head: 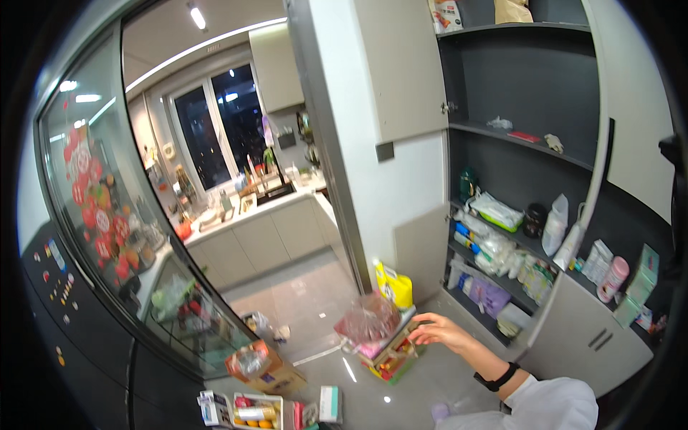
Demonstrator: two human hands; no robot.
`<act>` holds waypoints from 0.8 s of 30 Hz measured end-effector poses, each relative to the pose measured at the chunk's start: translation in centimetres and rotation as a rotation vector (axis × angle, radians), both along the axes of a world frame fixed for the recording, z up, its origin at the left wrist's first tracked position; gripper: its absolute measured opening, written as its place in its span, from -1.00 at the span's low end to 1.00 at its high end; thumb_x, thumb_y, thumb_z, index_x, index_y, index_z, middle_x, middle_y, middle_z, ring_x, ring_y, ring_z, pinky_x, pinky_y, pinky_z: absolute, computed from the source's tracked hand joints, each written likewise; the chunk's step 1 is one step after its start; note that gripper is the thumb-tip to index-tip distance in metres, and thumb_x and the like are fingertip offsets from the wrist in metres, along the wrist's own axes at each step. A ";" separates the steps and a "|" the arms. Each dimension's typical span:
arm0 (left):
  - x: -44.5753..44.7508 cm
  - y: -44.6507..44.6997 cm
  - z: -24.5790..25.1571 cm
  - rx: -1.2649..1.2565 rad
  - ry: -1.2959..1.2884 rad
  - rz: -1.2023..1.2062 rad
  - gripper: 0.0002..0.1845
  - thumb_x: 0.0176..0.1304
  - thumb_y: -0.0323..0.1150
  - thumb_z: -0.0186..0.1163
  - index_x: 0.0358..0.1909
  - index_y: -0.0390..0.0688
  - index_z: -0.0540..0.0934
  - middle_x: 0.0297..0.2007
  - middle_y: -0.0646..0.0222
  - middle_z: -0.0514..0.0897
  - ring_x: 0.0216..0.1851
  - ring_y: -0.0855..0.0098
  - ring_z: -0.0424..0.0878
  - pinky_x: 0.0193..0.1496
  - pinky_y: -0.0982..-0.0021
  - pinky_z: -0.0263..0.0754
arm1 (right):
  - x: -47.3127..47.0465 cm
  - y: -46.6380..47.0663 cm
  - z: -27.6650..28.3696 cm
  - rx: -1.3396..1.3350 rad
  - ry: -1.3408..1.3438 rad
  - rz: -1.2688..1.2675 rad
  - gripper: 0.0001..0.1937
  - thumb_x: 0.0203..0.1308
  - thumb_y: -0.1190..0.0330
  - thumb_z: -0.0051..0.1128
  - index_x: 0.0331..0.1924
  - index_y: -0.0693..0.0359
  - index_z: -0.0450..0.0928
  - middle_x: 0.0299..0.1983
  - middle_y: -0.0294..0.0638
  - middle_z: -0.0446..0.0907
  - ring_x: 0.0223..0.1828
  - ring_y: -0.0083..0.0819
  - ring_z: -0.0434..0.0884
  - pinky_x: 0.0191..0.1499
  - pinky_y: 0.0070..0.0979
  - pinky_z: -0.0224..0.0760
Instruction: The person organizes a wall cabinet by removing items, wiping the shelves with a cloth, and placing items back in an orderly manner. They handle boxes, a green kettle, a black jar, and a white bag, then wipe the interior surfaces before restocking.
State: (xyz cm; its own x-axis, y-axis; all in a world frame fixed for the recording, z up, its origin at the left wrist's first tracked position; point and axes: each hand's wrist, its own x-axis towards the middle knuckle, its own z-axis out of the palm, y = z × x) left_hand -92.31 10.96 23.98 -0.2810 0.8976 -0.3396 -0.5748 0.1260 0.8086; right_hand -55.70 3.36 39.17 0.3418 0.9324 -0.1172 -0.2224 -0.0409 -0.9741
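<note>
My right hand [436, 332] reaches in from the lower right, with a black band on the wrist and a white sleeve. Its fingers are apart and hold nothing. In the picture they overlap the edge of a colourful cardboard box [388, 370] on the floor; whether they touch it I cannot tell. On top of that box lies a reddish clear plastic bag [371, 321]. A yellow pouch [396, 287] stands just behind. To the right of my hand is a tall cabinet with dark shelves [516, 80]. My left hand is out of view.
Plastic bags [494, 250], a wipes pack [495, 210] and a purple package [489, 295] fill the lower shelves. An open cabinet door [586, 322] juts out at right. On the floor stand a cardboard box [274, 373] and a fruit crate [258, 414]. A glass sliding door [161, 226] borders the kitchen.
</note>
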 end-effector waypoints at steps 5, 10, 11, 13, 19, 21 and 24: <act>19.9 1.4 4.2 0.004 -0.136 -0.327 -0.84 0.22 -0.43 0.03 -0.16 -0.12 0.47 -0.19 0.34 0.54 -0.36 0.51 0.45 -0.35 0.53 0.36 | 14.6 -0.7 2.8 0.194 -0.021 -0.285 -0.66 0.26 0.33 -0.06 0.09 0.21 0.28 -0.16 -0.10 0.59 -0.29 -0.56 0.56 -0.20 -0.64 0.39; 35.2 1.0 10.7 0.050 -0.291 -0.734 -0.81 0.20 -0.45 0.04 -0.13 -0.11 0.47 -0.14 0.35 0.54 -0.30 0.51 0.45 -0.28 0.52 0.36 | 24.0 -3.9 4.6 0.280 -0.076 -0.567 -0.69 0.25 0.43 -0.13 0.07 0.24 0.31 -0.19 -0.05 0.58 -0.29 -0.52 0.56 -0.21 -0.61 0.41; 38.3 0.8 12.5 0.085 -0.318 -0.857 -0.80 0.19 -0.45 0.04 -0.13 -0.10 0.47 -0.13 0.35 0.54 -0.29 0.51 0.45 -0.27 0.52 0.37 | 25.2 -4.6 4.7 0.338 -0.078 -0.616 -0.71 0.27 0.39 -0.09 0.05 0.23 0.33 -0.20 -0.09 0.60 -0.31 -0.56 0.57 -0.25 -0.66 0.39; 44.6 0.6 16.2 0.189 -0.354 -1.118 -0.78 0.18 -0.46 0.05 -0.12 -0.10 0.47 -0.11 0.35 0.54 -0.26 0.51 0.45 -0.24 0.52 0.37 | 27.7 -5.8 4.9 0.317 -0.097 -0.745 -0.72 0.25 0.41 -0.09 0.04 0.23 0.35 -0.21 -0.10 0.61 -0.31 -0.58 0.57 -0.26 -0.68 0.38; 67.7 1.9 26.6 1.020 -0.053 -1.625 -0.77 0.26 -0.41 0.05 -0.05 -0.16 0.44 -0.22 0.48 0.46 -0.31 0.61 0.41 -0.24 0.58 0.33 | 32.6 -9.2 5.4 0.282 -0.163 -0.983 -0.74 0.23 0.42 -0.10 0.00 0.23 0.38 -0.23 -0.12 0.62 -0.33 -0.57 0.57 -0.28 -0.69 0.36; 76.6 2.6 29.4 1.567 -0.066 -1.295 -0.79 0.26 -0.41 0.04 -0.09 -0.21 0.45 -0.22 0.38 0.49 -0.26 0.53 0.44 -0.15 0.52 0.36 | 34.4 -10.0 6.3 0.210 -0.300 -1.063 -0.74 0.23 0.41 -0.10 -0.01 0.26 0.38 -0.23 -0.12 0.62 -0.34 -0.56 0.56 -0.28 -0.68 0.34; 88.2 4.2 33.0 1.815 0.236 -1.298 -0.73 0.25 -0.35 0.05 -0.05 -0.25 0.45 -0.02 0.19 0.46 -0.03 0.26 0.46 0.03 0.43 0.33 | 37.9 -10.3 8.7 0.289 -0.442 -1.194 -0.72 0.28 0.34 -0.14 -0.01 0.30 0.38 -0.25 -0.13 0.61 -0.38 -0.57 0.55 -0.30 -0.67 0.35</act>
